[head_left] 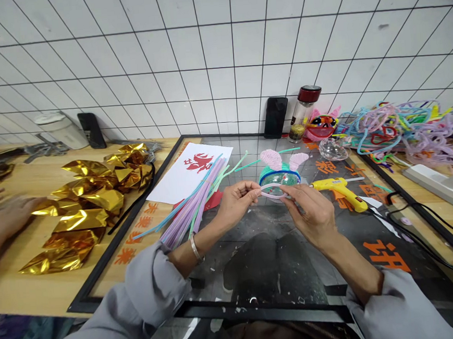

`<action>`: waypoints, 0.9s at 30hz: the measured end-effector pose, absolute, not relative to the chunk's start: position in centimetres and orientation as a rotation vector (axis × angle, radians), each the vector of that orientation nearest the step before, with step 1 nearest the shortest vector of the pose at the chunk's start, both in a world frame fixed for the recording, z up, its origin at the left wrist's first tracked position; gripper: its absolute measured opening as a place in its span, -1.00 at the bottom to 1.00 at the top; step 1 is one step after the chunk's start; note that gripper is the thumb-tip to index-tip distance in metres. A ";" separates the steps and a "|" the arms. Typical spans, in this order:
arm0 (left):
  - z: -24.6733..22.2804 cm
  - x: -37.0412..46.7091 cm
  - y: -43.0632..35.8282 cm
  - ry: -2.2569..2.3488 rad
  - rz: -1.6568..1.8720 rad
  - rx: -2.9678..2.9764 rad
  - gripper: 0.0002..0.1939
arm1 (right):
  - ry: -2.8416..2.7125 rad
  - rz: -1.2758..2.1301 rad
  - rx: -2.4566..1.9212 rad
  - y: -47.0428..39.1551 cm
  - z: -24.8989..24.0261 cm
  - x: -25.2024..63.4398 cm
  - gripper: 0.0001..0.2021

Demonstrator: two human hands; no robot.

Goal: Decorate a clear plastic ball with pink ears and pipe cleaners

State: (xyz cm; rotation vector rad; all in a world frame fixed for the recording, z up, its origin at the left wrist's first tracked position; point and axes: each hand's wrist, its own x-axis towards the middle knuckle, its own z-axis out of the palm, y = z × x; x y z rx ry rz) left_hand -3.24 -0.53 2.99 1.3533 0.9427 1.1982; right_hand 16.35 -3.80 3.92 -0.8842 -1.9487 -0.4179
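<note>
A pale lilac pipe cleaner (272,195), bent into an oval loop, is pinched between both hands above the glass panel. My left hand (240,201) grips its left end with thumb and fingertips. On the other end, my right hand (308,209) closes thumb and forefinger. Just behind the loop sits a clear ball (280,178) with a green wrapped top, a blue band and two pink ears (272,159). Left of it lies a bundle of lilac, blue and green pipe cleaners (198,205), close to my left forearm.
A yellow glue gun (340,191) lies right of my right hand, its cable trailing to a power strip (443,189). Behind stand a phone (275,117), a bottle (302,114) and tangled pipe cleaners (395,125). Gold foil (85,217) and another person's hand (13,217) are left.
</note>
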 end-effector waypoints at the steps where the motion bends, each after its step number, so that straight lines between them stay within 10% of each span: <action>1: 3.0 -3.3 -0.6 0.943 1.200 1.354 -0.78 | -1.953 -0.423 -0.883 -3.8 3.9 16.4 -0.75; 27: 2.5 -3.3 -0.6 0.957 1.183 1.342 -0.75 | -2.078 -0.625 -0.871 -3.8 3.6 16.9 -0.80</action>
